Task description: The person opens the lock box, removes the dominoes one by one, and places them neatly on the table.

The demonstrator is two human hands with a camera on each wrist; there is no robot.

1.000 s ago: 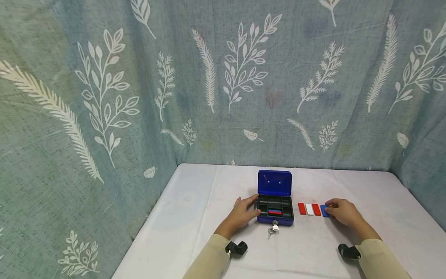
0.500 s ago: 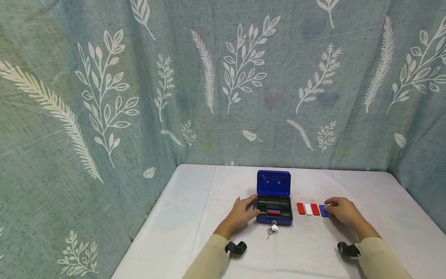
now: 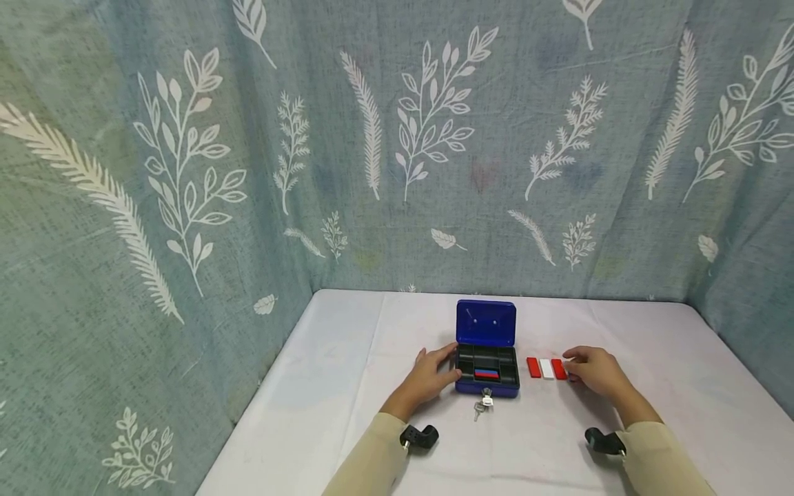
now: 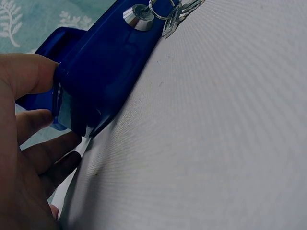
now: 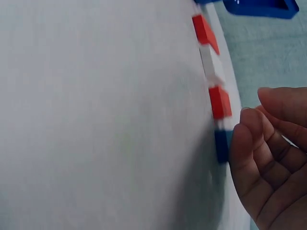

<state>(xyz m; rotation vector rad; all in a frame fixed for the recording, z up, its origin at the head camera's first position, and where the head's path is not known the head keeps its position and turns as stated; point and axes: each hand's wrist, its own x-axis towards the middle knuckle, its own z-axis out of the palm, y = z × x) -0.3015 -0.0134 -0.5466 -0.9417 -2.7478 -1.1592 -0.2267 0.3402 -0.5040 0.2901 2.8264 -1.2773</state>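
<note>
A blue cash box [image 3: 466,388] stands with its lid [image 3: 486,322] raised, showing a black compartment tray. Inside the front middle compartment lie blue and red tiles [image 3: 486,374]. My left hand [image 3: 423,383] spans the box's left side, thumb and fingertips touching its edge. To the right, a row holds a red tile [image 3: 533,367], a white tile [image 3: 546,368] and another red tile [image 3: 559,369]. A blue tile [image 5: 222,146] ends the row, hidden behind my right hand [image 3: 595,372] in the head view. That hand hovers there with loosely bent fingers, nothing visible between them.
Keys [image 3: 479,408] hang from the lock [image 4: 139,18] on the box's front. Both forearms carry black wrist cameras. A leaf-patterned curtain [image 3: 372,275] encloses the back and sides of the white-covered table [image 3: 347,344].
My right hand has moved slightly left along the row, covering the blue tile that showed before. The left hand keeps its place at the box.
</note>
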